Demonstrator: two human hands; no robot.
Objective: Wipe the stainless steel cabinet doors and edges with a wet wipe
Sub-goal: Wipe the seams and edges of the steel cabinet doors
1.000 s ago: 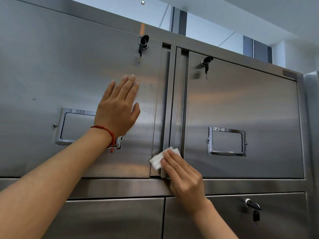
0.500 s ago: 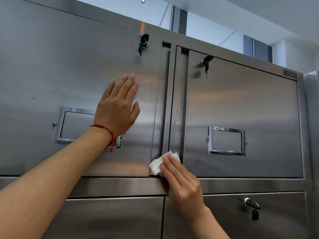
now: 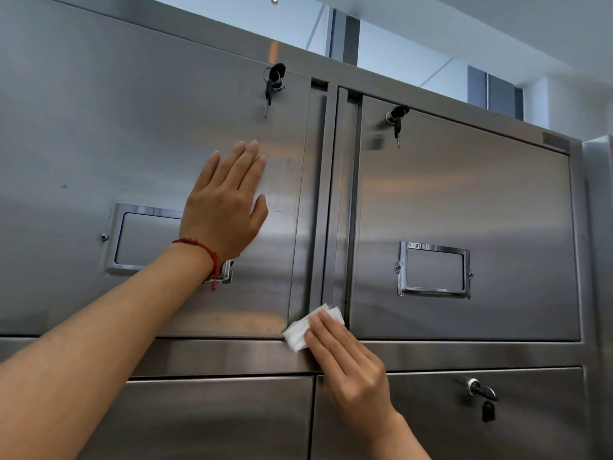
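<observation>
L hand (image 3: 225, 207) lies flat on the upper-left cabinet door (image 3: 99, 134), fingers straight and together, palm on the steel just right of the label holder (image 3: 146, 240), holding nothing. A red cord bracelet (image 3: 205, 254) sits on that wrist.

R hand (image 3: 345, 360) is at lower centre of the frame, straight fingers pressing the wet wipe (image 3: 305, 328) against the metal; fingers lie flat on top, not curled round it. The wipe (white, crumpled) covers the bottom end of the centre post (image 3: 326, 194) between the two upper doors, at the bottom right corner of the left door and down onto the horizontal rail (image 3: 464, 353) below. Whether it reaches into the narrow gap beside the post is hard to tell from this angle.

Upper-right door (image 3: 464, 200) stands closed, w/ its own label holder (image 3: 434, 270) mid-panel, well apart from the R hand. Keys (image 3: 273, 83) hang from the lock at the top right of the left door; another set (image 3: 396, 122) hangs at the top left of the right door. Lower-right door (image 3: 497, 419) has a lock w/ key (image 3: 481, 393) near its top, to the right of the R wrist. The post runs bare from wipe to cabinet top edge, flanked by vertical seams on both sides.
</observation>
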